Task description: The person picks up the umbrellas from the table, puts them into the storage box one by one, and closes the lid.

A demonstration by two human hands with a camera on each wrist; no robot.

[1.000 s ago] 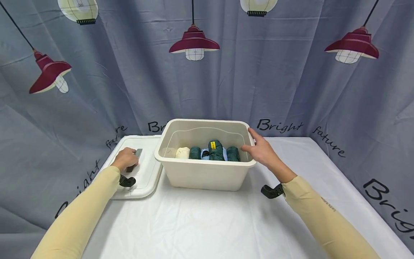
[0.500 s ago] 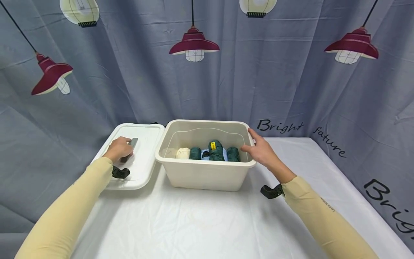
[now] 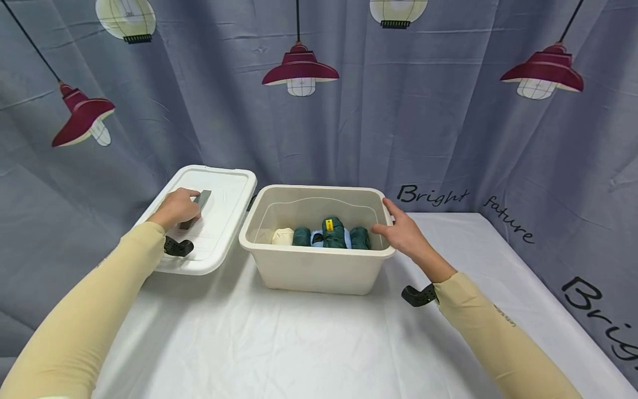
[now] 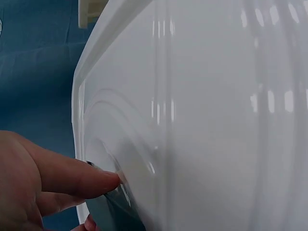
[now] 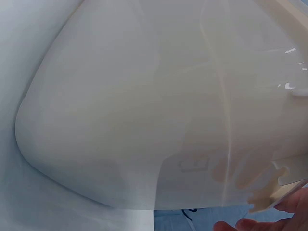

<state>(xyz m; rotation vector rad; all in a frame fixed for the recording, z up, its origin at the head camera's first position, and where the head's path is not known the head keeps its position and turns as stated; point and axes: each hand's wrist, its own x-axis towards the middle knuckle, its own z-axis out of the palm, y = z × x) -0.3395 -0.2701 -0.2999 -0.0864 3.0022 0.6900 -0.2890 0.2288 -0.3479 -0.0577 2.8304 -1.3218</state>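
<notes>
My left hand [image 3: 176, 209] pinches the grey handle [image 3: 203, 200] on top of a white lid [image 3: 226, 194]. The lid is tilted and raised off the table, left of a cream storage box [image 3: 314, 271]. In the left wrist view, thumb and fingers close on the handle [image 4: 120, 211]. My right hand [image 3: 406, 233] grips the right rim of the box, thumb inside; the right wrist view shows the box's outer wall [image 5: 120, 120]. Inside lie a cream roll [image 3: 282, 236], dark green rolls [image 3: 333, 235] and something light blue, partly hidden by the front wall.
A white cloth covers the table [image 3: 299, 349] under the box. Behind it hangs a grey-blue curtain [image 3: 214, 111] printed with lamps and lettering. Black wrist mounts [image 3: 420, 295] stick out from both sleeves.
My left hand has lifted the lid off the table, up and to the left, and tilted it. The box and my right hand have stayed in place.
</notes>
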